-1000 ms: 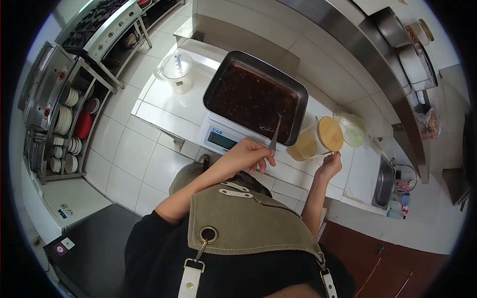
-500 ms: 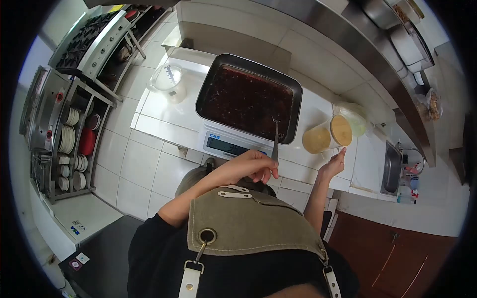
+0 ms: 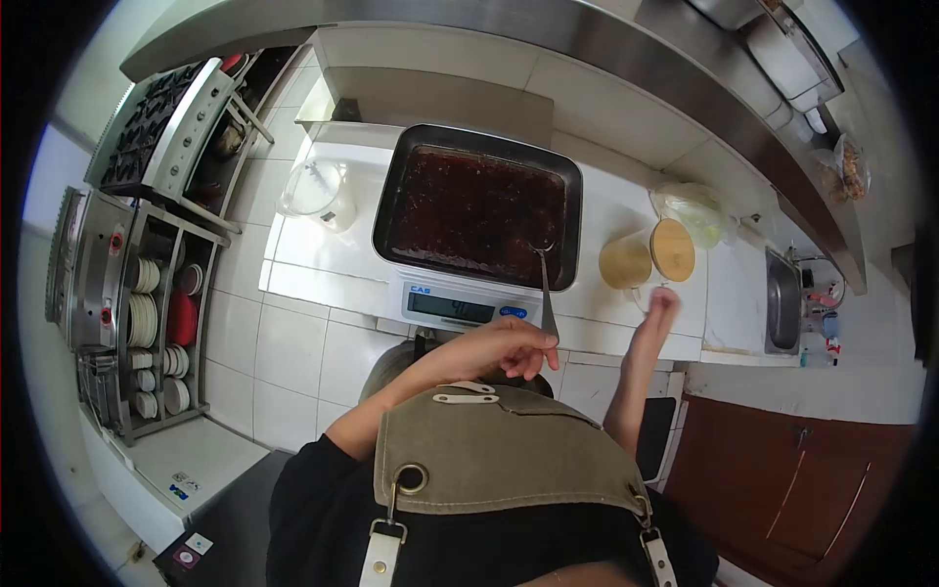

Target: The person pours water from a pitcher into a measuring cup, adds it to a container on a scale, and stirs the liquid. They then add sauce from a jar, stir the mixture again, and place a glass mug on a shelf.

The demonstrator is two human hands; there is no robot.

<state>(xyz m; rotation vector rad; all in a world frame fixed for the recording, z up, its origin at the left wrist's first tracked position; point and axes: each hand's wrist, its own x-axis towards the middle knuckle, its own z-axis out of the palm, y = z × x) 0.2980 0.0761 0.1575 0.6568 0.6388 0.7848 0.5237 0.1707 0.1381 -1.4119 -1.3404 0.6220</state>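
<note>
A dark rectangular pan [image 3: 381, 210] holding dark red liquid [image 3: 469, 205] rests on a white CAS scale [image 3: 403, 293]. Its display shows digits too blurred to read surely. My left hand [image 3: 514, 349] is closed on the handle of a metal spoon [image 3: 548, 298], whose bowl dips into the liquid near the pan's right front corner. Raised beside the counter's front edge is my right hand [image 3: 660, 311], just in front of a clear jar [image 3: 626, 264] with tan contents and a round wooden lid [image 3: 673, 249]. Motion smears its fingertips, so any small thing in them cannot be made out.
A clear measuring jug [image 3: 318, 196] stands left of the pan. Behind the jar lies a plastic bag [image 3: 694, 207] with something pale green. A sink [image 3: 782, 303] is at the right, and a steel shelf [image 3: 675, 93] overhangs the counter. Stove [image 3: 161, 127] and plate rack [image 3: 156, 323] stand left.
My right hand has gone from a pinch beside the jar to a blurred, straighter pose. The spoon's bowl sits slightly differently in the liquid. My view has shifted a little; the display digits differ.
</note>
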